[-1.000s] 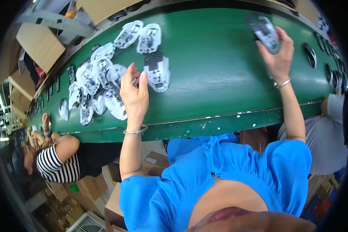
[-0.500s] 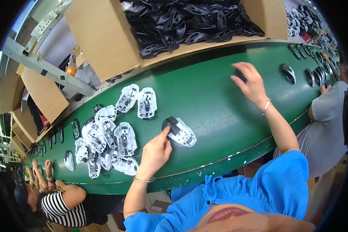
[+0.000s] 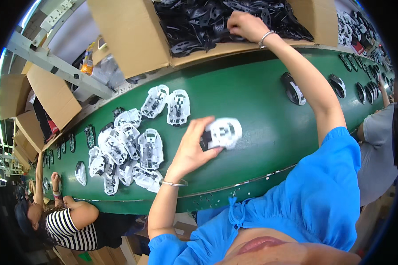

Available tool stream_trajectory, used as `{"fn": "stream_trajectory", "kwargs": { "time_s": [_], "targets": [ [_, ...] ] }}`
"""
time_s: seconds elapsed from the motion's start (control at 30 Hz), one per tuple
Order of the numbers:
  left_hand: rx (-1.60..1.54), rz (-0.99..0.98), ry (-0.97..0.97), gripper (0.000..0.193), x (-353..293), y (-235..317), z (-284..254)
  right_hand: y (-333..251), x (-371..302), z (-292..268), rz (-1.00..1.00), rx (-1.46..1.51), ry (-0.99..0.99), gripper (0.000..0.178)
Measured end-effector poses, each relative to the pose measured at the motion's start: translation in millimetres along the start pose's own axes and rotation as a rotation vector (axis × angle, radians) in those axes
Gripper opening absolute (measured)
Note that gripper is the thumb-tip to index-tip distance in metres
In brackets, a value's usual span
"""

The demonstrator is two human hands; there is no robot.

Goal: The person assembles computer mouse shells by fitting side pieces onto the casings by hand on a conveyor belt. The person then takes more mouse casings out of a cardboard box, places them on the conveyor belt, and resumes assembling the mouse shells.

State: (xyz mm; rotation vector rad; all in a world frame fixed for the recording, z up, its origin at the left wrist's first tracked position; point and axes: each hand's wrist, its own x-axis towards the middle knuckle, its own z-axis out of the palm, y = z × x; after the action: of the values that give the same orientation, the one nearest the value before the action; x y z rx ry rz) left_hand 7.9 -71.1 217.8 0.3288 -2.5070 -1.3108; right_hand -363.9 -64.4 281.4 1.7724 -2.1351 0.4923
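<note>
Head view: a long green surface (image 3: 256, 170) ran across the field, its near edge lying before the person's blue garment (image 3: 278, 198). Beyond its far edge stood a large cardboard box (image 3: 128, 42) with spread flaps, filled with black curved parts (image 3: 199, 26); farther left stood another open carton (image 3: 53, 104). Co-workers were placed along the near edge, one in a striped sleeve (image 3: 61, 222) at left and one in a grey sleeve (image 3: 376, 128) at right. On the left part of the surface lay a heap of white shells (image 3: 112, 148), many overlapping. The right hand (image 3: 248, 27) reached across to the box, its fingers bent at the black curved parts; whether it had seized one could not be told. The left hand (image 3: 193, 148), right of the heap, grasped a black-ended white shell (image 3: 226, 132) between thumb and fingers; whether this piece touched the surface was unclear. Near the right forearm (image 3: 307, 73) lay a black-and-grey housing (image 3: 292, 89), with a second housing (image 3: 337, 85) farther right. Narrow dark circuit boards (image 3: 89, 136) were spaced along the far edge at left. Each wrist bore a thin metal bracelet (image 3: 176, 183).
</note>
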Motion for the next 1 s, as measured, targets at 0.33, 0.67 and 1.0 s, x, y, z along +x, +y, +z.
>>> {"fn": "stream_trajectory", "kwargs": {
  "time_s": [0.33,0.67,1.0],
  "targets": [
    [-1.313,-0.437,0.222,0.05,3.9,-13.5,14.2,-124.6,-63.0,-61.9,0.056,1.059,-0.495,0.027],
    [-1.321,-0.295,0.208,0.063,-13.3,-11.5,22.1,-186.6,-100.3,-27.4,-0.21,0.742,0.313,0.036],
    [-1.187,-0.185,0.57,0.044,-13.0,-6.8,30.5,-214.1,-142.1,-25.7,0.406,1.198,-0.041,0.021]
  ]
}}
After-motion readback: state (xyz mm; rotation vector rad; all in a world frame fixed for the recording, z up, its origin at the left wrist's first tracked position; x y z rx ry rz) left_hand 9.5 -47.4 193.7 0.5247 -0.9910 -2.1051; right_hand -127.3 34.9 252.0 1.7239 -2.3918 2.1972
